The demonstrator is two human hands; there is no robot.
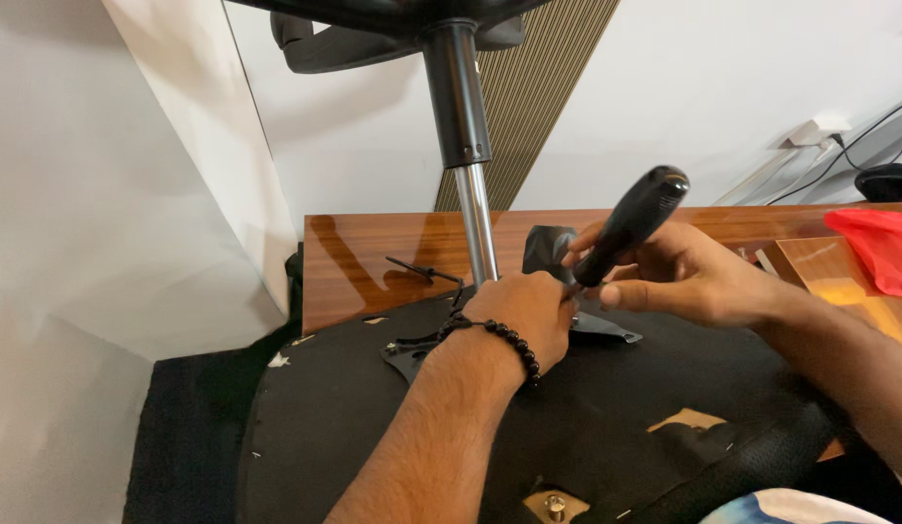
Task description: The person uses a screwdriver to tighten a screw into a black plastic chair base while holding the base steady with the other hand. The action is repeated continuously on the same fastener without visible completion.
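Observation:
An office chair lies upside down in front of me, its black seat underside (587, 427) facing up and its chrome gas column (478, 223) rising from a metal mounting plate (606, 328). My right hand (693, 277) grips the black handle of a screwdriver (633, 225), tilted down toward the plate. My left hand (524, 315), with a black bead bracelet on the wrist, rests closed on the plate at the tool's tip. The tip and the fastener are hidden behind my fingers.
A brown wooden table (373, 257) stands behind the seat. A red bag (883, 247) lies at the right, with cables and a wall socket (820, 131) behind it. White walls close off the left; dark carpet (184, 437) lies below.

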